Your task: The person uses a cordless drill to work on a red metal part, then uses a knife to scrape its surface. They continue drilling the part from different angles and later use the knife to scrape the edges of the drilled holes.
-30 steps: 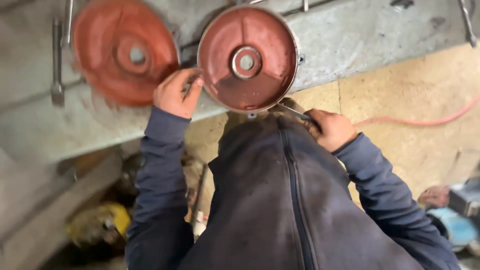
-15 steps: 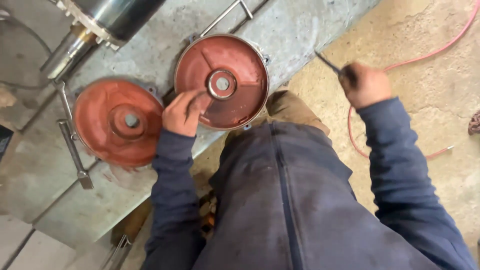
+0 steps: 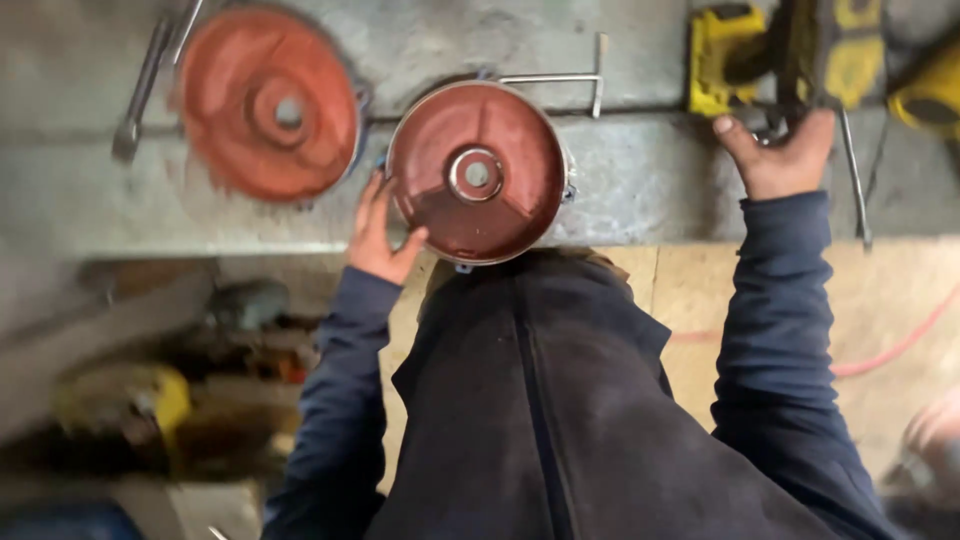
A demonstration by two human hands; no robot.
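Note:
A dark red round metal cover [image 3: 478, 172] with a hub hole in the middle lies on the grey bench [image 3: 650, 180] right in front of me. My left hand [image 3: 380, 235] cups its lower left rim, thumb and fingers against the edge. My right hand [image 3: 775, 155] reaches far right to a yellow and black power tool [image 3: 800, 50] at the bench's back. Its fingers curl at the tool's base among small dark metal parts. What they hold is hidden. A thin metal rod [image 3: 855, 180] lies just right of that hand.
A second, brighter red cover [image 3: 270, 105] lies to the left with a wrench [image 3: 140, 90] beside it. A bent metal rod [image 3: 580, 78] lies behind the near cover. An orange hose [image 3: 890, 350] runs over the floor at right. Yellow gear [image 3: 150, 400] sits under the bench.
My right hand, which held a thin tool out over the floor, has swung up to the yellow power tool on the bench. My left hand stays at the cover's rim. The view has turned.

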